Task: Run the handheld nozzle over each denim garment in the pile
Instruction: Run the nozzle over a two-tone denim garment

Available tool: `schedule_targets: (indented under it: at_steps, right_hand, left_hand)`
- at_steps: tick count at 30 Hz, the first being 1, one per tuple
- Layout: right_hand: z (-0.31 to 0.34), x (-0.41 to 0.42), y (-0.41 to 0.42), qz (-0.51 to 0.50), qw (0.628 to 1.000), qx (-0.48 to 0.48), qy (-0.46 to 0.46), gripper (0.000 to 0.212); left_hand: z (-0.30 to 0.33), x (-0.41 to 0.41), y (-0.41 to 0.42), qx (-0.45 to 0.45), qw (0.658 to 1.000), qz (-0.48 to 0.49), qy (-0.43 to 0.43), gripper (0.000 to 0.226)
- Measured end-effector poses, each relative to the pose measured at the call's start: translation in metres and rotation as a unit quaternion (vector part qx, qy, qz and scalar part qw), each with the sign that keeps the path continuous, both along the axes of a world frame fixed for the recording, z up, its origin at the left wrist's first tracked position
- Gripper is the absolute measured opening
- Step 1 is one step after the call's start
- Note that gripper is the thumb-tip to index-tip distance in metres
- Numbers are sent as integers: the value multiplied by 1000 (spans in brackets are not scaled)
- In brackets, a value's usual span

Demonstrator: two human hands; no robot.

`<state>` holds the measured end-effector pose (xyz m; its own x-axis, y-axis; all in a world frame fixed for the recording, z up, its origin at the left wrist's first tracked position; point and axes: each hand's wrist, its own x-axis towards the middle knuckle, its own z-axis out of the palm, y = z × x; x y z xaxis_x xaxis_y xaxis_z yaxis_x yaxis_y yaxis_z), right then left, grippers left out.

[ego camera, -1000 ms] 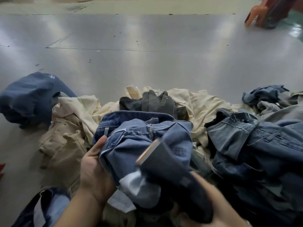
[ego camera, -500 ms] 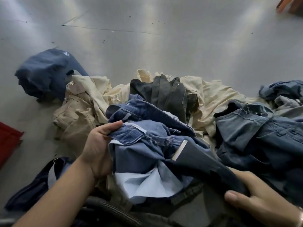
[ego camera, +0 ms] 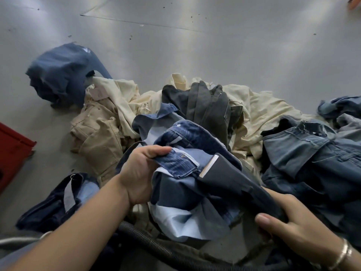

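Gripping: left hand [ego camera: 139,173] at centre frame, thumb and curled fingers pinching the waistband of a pair of blue jeans [ego camera: 187,153], which is bunched and lifted off the pile. Right hand [ego camera: 297,223] at lower right, fingers wrapped round the dark grey nozzle [ego camera: 232,178]; thumb lies along its near side. A metal bangle [ego camera: 342,255] sits on that wrist.

Nozzle: flat, wide mouth with a pale rim, angled up and to the left. The mouth rests against the jeans just right of the left hand's pinch. A black ribbed hose [ego camera: 156,243] runs along the bottom of the frame, under the jeans.

Pile, on a grey glossy floor [ego camera: 195,45]:
- cream trousers [ego camera: 263,114] spread across centre right, tan trousers [ego camera: 97,130] at centre left;
- dark grey garment [ego camera: 205,106] on top of the cream cloth, behind the held jeans;
- faded blue denim [ego camera: 312,157] heaped at the right edge;
- dark navy garment [ego camera: 58,196] at lower left, apart from the main heap;
- blue bundle [ego camera: 62,75] at upper left, touching the cream cloth's edge.

Containers: a red bin [ego camera: 13,151] is cut off by the left edge; its contents cannot be seen.
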<state>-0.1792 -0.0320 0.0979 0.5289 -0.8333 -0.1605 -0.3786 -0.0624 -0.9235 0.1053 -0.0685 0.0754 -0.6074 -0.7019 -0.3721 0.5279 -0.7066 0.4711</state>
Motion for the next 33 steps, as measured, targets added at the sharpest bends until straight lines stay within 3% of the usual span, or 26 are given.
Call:
schedule_targets:
  at_steps: [5,8,11,16,20,27,29,33]
  right_hand:
    - [2,7,0,-2,999,-31,-13,24]
    - [7,9,0,-25,996,-9,-83,21]
    - [10,-5,-2,-59,988,39,-135,45]
    - [6,-21,-6,-60,997,14,-49,32]
    - [-1,-12,-1,-19,1000,15,-13,31]
    - [-2,6,1,13,1000,3,-3,40]
    - [-1,10,1,8,1000,-13,-4,43]
    - [1,17,-2,31,998,-54,-16,30]
  left_hand:
    - [-7,0,1,-4,1000,-12,-1,40]
    - [-9,-1,3,-20,999,-15,-38,42]
    - [-4,4,3,-10,999,22,-32,43]
    - [1,14,1,-40,997,42,42,52]
    - [-2,14,2,-62,996,35,48,56]
    - [-3,12,4,-42,997,50,-28,50]
    - [0,14,5,-38,998,54,-19,54]
    - [-7,10,3,-42,998,19,42,53]
